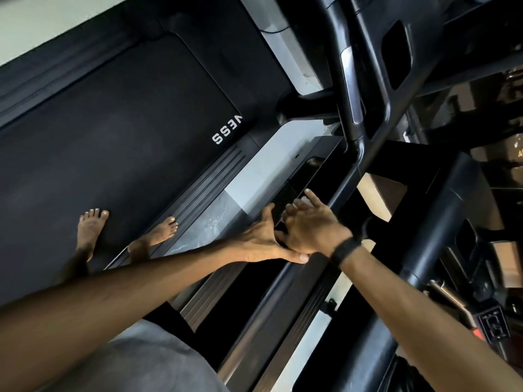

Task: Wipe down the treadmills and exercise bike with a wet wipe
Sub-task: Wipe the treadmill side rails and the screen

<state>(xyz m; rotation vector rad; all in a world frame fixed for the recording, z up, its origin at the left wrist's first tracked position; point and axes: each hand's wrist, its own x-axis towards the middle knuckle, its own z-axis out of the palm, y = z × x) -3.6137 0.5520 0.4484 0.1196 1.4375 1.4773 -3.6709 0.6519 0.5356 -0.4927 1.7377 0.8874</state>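
Treadmill (119, 131) handrail (325, 222): both hands meet, wipe barely visible.

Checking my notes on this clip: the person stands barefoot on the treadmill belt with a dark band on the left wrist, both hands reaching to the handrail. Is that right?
Not quite. The dark band is on the right wrist, not the left, as the head view shows. The rest holds: bare feet on the treadmill belt, with the left hand and right hand reaching to the handrail.
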